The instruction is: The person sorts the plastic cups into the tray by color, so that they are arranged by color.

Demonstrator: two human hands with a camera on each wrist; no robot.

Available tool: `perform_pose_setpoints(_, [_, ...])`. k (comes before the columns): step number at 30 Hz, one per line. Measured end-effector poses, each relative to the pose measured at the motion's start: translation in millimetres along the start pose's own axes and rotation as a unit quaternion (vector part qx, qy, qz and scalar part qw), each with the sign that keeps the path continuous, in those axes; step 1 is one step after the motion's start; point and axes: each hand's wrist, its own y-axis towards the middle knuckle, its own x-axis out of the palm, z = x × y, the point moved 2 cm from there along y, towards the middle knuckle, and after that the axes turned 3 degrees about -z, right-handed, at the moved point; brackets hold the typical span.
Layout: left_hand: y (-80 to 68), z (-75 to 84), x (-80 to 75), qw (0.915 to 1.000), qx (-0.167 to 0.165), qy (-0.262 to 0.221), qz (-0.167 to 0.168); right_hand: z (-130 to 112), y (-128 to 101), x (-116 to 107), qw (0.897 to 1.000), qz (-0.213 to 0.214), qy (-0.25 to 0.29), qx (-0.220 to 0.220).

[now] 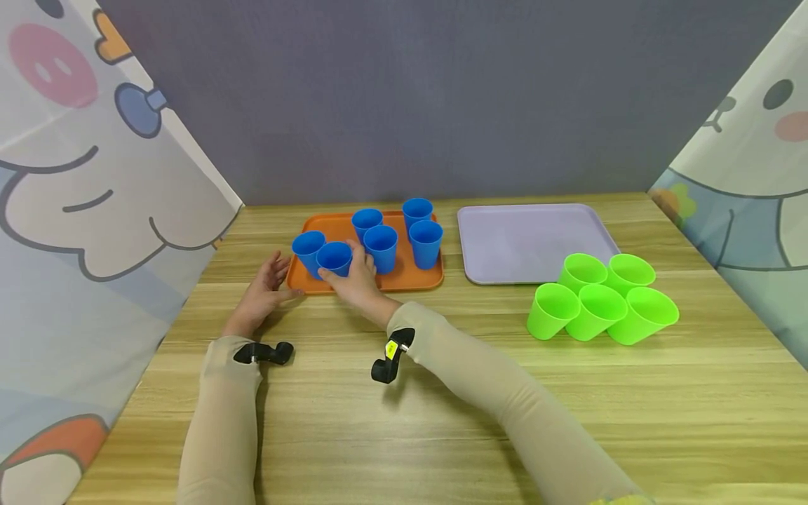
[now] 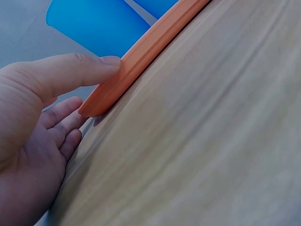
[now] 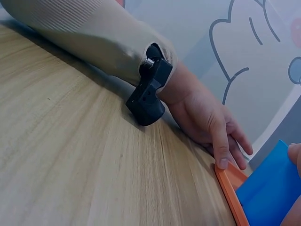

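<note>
Sleeved forearms are reaching in from the near edge of the wooden table (image 1: 442, 435), each carrying a small black wrist mount. Left hand (image 1: 261, 291) is lying flat on the wood with fingers straight and relaxed — its thumb (image 2: 80, 70) is pressing against the near left corner rim of the orange tray (image 1: 413, 280), gripping nothing. Right hand (image 1: 356, 280) is curling round a blue cup (image 1: 334, 258) at the tray's front left, holding it upright and just beside another blue cup (image 1: 308, 249) at the left edge.

Four more blue cups are standing upright further back and to the right on the same tray: one in the middle (image 1: 381, 247), one behind it (image 1: 367, 221), and two at the right (image 1: 426, 243) (image 1: 417, 210).

Just right of the orange tray, a lilac tray (image 1: 530, 242) is sitting flat. Near its front right corner — on the bare table — five green cups (image 1: 596, 298) are lying tipped in a touching cluster.
</note>
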Motion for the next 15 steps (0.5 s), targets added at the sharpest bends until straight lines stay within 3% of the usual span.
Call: perform_pose_setpoints(15, [1.5, -1.2, -0.2, 0.9999, -0.01, 0.0, -0.001, 4.9, -2.5, -4.5, 1.0, -0.015, 0.014, -0.018])
